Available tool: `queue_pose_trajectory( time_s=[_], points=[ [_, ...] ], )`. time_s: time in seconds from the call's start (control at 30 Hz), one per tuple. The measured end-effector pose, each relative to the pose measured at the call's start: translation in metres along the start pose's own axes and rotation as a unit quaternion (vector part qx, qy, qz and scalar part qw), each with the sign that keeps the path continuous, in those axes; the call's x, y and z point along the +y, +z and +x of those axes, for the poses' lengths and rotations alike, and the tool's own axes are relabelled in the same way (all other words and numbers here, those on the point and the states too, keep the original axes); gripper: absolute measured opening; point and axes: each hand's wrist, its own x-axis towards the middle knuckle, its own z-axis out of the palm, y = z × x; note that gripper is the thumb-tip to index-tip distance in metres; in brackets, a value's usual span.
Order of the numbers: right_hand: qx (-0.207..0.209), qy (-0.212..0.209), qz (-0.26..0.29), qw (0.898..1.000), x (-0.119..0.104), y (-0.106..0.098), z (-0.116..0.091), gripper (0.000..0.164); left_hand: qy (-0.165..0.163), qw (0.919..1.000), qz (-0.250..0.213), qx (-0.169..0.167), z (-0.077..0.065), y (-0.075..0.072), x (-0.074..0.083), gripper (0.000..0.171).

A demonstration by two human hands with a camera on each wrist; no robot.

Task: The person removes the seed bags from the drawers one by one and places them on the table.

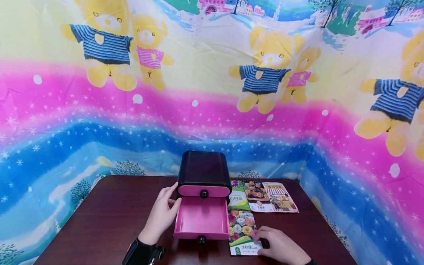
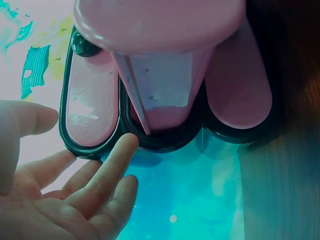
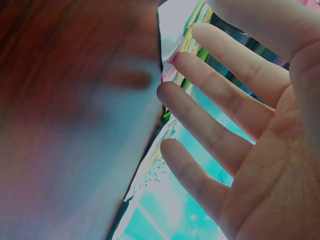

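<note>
A small black drawer box with pink drawer fronts stands on the table. Its top drawer is closed, while the pink drawer below is pulled out, its bare floor showing. My left hand lies along the box's left side, fingertips at its edge; in the left wrist view its fingers are extended and loosely bent. Right of the drawer lies a flower seed packet with roses pictured on it. My right hand has its fingertips at the packet's right edge, fingers spread in the right wrist view.
Behind the rose packet lie a green packet, an orange-flower packet and a packet with a striped awning. A bear-print cloth hangs behind and beside the dark wooden table.
</note>
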Motion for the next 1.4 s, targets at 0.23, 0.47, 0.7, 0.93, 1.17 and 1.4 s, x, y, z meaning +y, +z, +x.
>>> queue_pose_trajectory(
  time_s=[0.23,0.47,0.7,0.93,1.17,1.4],
  points=[
    [0.094,-0.009,-0.052,0.994,-0.014,-0.003,0.011,0.007,-0.002,1.0,0.002,-0.008,-0.001,0.0,0.001,0.06],
    [0.237,0.003,-0.064,0.969,-0.042,-0.001,0.028,0.006,-0.007,0.9996,0.007,-0.025,-0.002,0.0,0.001,0.066],
    [0.252,0.003,-0.002,0.968,-0.069,-0.001,0.037,0.029,-0.007,0.9977,0.002,-0.068,-0.009,-0.004,-0.004,0.078],
    [0.196,-0.026,-0.008,0.98,-0.082,0.007,0.037,0.056,-0.001,0.9918,0.008,-0.127,-0.019,-0.014,-0.013,0.096],
    [0.149,-0.006,-0.018,0.989,-0.086,0.015,0.04,0.082,0.042,0.9847,0.035,-0.165,-0.029,-0.019,-0.024,0.105],
    [0.165,-0.001,-0.035,0.986,-0.085,0.02,0.043,0.092,0.068,0.9794,0.043,-0.185,-0.035,-0.023,-0.031,0.11]
  ],
)
